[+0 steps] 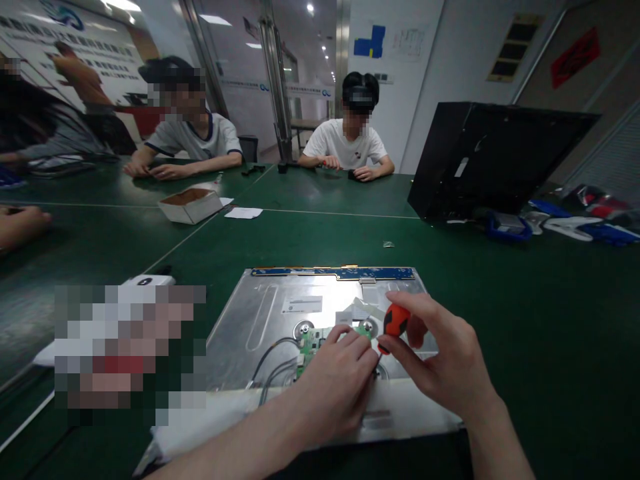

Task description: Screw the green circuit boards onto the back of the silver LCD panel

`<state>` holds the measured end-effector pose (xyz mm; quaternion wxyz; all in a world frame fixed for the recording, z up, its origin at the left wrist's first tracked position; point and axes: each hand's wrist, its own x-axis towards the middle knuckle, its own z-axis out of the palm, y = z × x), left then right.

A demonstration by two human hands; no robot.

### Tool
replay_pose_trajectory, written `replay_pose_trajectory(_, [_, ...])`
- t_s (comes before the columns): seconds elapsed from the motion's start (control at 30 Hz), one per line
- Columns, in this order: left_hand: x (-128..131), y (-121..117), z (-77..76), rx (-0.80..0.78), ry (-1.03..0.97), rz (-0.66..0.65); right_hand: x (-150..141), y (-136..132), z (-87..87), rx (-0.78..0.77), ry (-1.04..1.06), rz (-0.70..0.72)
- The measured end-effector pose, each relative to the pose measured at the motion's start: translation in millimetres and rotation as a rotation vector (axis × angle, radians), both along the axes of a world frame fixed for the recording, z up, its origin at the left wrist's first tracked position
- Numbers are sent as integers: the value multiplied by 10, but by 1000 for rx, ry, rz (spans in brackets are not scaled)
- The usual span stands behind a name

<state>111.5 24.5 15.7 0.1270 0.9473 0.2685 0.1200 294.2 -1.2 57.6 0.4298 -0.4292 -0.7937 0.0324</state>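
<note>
Right hand (443, 350) pinches the red-and-black screwdriver (397, 321), tip hidden; left hand (340, 367), half-curled, partly covers the green board (311, 339); I cannot tell its hold.

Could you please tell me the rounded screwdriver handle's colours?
The rounded handle is orange-red with black patches; the head view shows it.

Over the metal panel (235, 333), left hand (345, 373) and right hand (445, 340) are bare, also both forearms (270, 427); the fingers seem slender.
</note>
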Motion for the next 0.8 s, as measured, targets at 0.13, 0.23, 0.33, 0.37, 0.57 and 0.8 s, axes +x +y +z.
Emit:
replay_pose_trajectory(0.13, [8,8,0,-7,-6,0,5,-15,19,-25,19,31])
replay_pose_trajectory(0.23, [12,9,6,-8,-2,1,7,-25,25,-30,33,38])
replay_pose_trajectory(0.33, [12,10,8,-9,2,-3,8,-26,26,-22,44,33])
replay_pose_trajectory(0.37, [10,10,6,-7,2,-5,7,-24,27,-12,44,35])
replay_pose_trajectory(0.57, [0,8,-17,12,-32,-5,1,-13,36,50,44,35])
replay_pose_trajectory(0.8, [3,11,5,7,-6,-8,-3,-56,69,-22,76,41])
